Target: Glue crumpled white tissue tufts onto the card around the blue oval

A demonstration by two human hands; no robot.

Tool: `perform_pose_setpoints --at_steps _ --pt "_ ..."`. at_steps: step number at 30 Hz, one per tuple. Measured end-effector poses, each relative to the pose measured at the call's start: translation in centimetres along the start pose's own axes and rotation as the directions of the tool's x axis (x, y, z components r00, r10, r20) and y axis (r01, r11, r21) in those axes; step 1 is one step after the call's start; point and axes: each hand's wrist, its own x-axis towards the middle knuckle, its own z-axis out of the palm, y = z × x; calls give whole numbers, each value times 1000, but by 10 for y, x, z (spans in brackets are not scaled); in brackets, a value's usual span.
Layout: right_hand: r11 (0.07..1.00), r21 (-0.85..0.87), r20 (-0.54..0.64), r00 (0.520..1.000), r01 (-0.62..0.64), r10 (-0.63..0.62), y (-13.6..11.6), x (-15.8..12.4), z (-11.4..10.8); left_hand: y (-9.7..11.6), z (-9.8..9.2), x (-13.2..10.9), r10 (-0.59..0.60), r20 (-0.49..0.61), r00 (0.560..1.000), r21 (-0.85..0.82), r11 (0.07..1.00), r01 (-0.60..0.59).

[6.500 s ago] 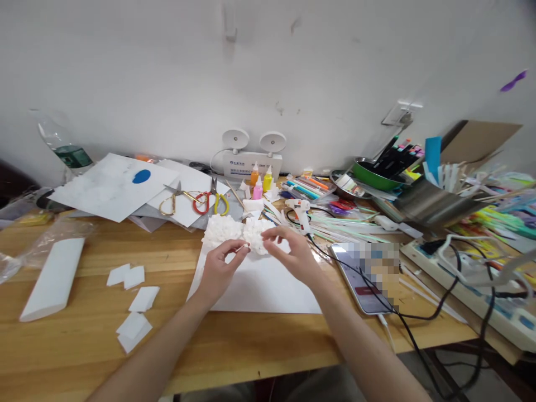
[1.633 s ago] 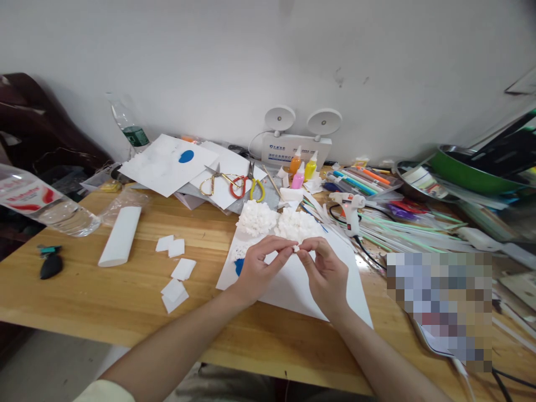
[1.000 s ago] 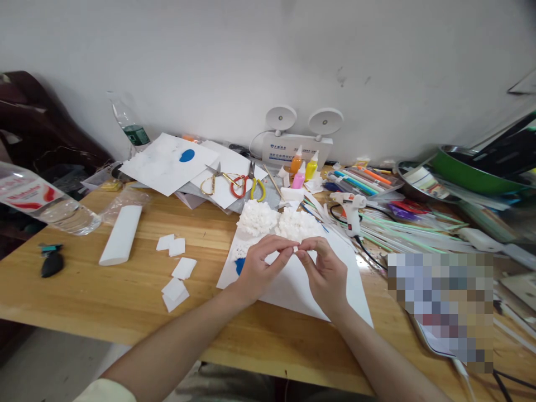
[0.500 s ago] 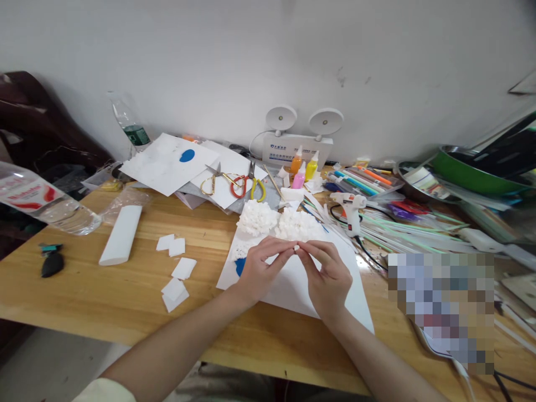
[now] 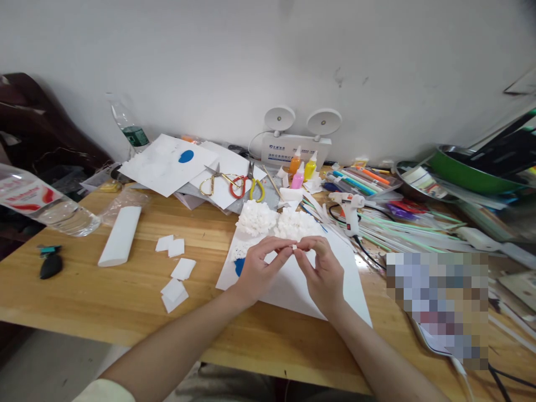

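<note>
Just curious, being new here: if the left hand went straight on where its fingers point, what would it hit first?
The left hand points rightward at the small white piece pinched between both hands. Just beyond that piece it would likely meet the fingertips of the right hand.

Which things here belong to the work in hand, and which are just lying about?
In use: left hand, right hand, both pinching the small white piece; white sheet underneath; white clumps behind.
Lying about: scissors, glue gun, paint bottles, paper squares, water bottle.
</note>
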Motion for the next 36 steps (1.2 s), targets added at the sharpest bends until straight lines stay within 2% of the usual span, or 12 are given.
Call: perform_pose_setpoints --at_steps 5,8,12,17,23,36 --pt "992 98 21 997 -78 76 2 0 1 -4 2 -2 46 -134 990 -2 999 -47" --pt "987 131 10 996 -92 92 3 -1 2 -5 2 -3 50 -175 983 29 999 -46" --pt "984 153 15 995 -97 95 3 -2 2 -3 1 -3 29 -173 984 52 998 -21" --pt "980 161 24 993 -115 113 3 -1 2 -3 1 -3 50 -149 988 41 998 -44" --pt "978 163 -6 991 -133 135 4 -1 2 -2 3 -5 108 -220 970 87 992 -90" --pt "979 163 39 993 -121 116 3 -2 2 -2 3 -5 105 -156 982 104 991 -90"
